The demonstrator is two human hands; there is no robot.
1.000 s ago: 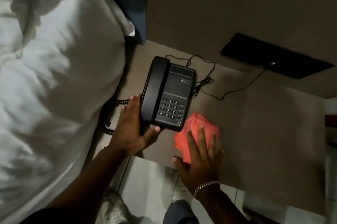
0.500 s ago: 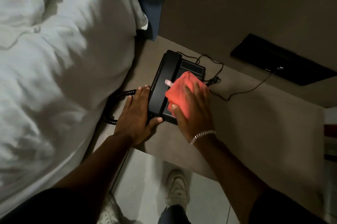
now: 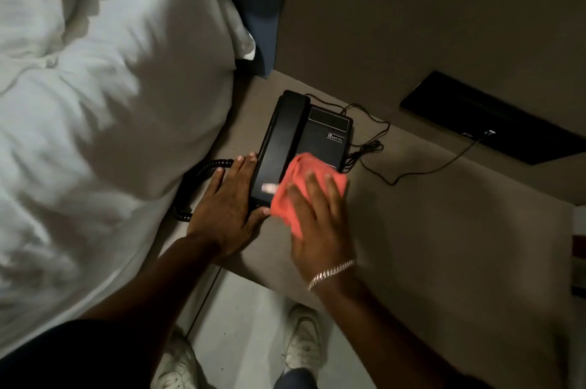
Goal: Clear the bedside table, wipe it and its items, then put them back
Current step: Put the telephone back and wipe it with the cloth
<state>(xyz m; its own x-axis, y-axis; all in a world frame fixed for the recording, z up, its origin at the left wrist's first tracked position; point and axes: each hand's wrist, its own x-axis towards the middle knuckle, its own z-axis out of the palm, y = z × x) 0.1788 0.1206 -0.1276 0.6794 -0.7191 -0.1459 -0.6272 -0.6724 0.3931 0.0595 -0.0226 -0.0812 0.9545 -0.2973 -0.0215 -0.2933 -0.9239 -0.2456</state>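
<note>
- Black plastic telephone (image 3: 320, 135) sits on the table (image 3: 444, 230) near its back left corner, close beside the bed (image 3: 111, 103), with the handset (image 3: 279, 141) resting in its cradle along the phone's left side.
- Coral-red cloth (image 3: 301, 185) lies bunched over the lower part of the phone's face, covering the keypad; a small pale tag shows at its left edge.
- Right hand (image 3: 317, 223) presses flat on the cloth, fingers spread and laid over it, palm reaching off the phone's near edge above the table; a silver chain bracelet (image 3: 331, 273) circles that wrist.
- Left hand (image 3: 226, 208) lies open and flat on the table, fingers together and pushed up against the handset side of the phone, thumb tucked along the phone's near left corner; it closes around nothing.
- Coiled handset cord (image 3: 196, 179) curls on the table between the left hand and the bed's white duvet.
- Thin black line cord (image 3: 412, 173) runs from a tangle behind the phone across the table to a dark panel (image 3: 494, 122) on the wall.
- White shoes (image 3: 301, 341) stand on the pale floor below the table's near edge.
</note>
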